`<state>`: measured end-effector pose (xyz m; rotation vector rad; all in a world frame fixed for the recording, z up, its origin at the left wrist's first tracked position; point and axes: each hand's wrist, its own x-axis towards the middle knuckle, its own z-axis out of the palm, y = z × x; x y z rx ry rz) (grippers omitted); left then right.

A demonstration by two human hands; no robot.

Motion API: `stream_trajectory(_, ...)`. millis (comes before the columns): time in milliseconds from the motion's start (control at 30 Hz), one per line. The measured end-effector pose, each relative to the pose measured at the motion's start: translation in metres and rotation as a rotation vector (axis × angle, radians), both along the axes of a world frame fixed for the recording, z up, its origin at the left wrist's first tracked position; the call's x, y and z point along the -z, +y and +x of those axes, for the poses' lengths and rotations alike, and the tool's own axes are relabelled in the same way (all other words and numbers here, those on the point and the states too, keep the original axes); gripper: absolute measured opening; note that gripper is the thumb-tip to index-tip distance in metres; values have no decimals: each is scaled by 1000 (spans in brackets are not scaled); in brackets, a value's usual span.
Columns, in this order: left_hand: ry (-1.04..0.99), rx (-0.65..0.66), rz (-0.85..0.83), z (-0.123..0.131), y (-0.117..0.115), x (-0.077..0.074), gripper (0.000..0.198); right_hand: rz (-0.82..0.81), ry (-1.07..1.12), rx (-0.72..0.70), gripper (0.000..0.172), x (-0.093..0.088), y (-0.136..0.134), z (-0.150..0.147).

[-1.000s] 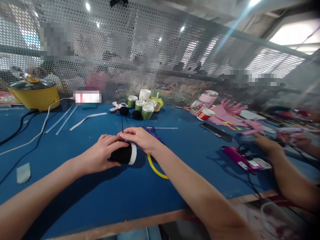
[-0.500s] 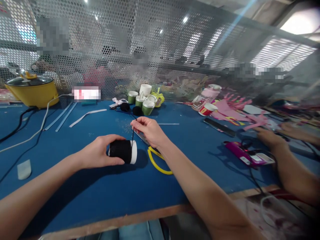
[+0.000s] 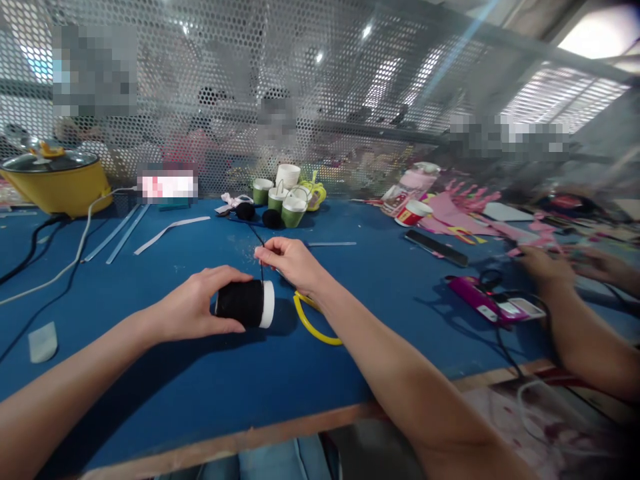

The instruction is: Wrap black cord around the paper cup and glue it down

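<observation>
While the paper cup (image 3: 245, 303) is gripped sideways over the tabletop (image 3: 200, 393) by the curled left hand (image 3: 200, 303), black cord (image 3: 263, 273) is pinched by the right hand (image 3: 290, 263), wrapping apparently mostly done, a white band (image 3: 269, 304) left bare.

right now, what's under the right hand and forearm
A curved yellow handle lies on the flat blue tabletop, partly beneath the bare right hand and forearm; a thin grey sliver shows too. The rest of the handle is covered.

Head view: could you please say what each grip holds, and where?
Left grip: black cylinder, by the end opposite its white band. Right grip: black strand, partway along.
</observation>
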<state>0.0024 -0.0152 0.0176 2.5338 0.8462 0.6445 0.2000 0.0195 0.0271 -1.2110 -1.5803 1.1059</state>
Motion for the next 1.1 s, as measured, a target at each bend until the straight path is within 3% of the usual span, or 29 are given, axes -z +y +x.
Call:
stream_trajectory(633, -98, 24, 334, -1, 5, 13, 47, 0, -95, -52, 28, 5, -3, 0)
stream_trajectory(867, -118, 24, 322, 0, 6, 17, 47, 18, -141, -56, 29, 8, -2, 0)
stream_trajectory(1100, -150, -15, 113, 1, 5, 14, 50, -29, -128, -54, 31, 13, 1, 0)
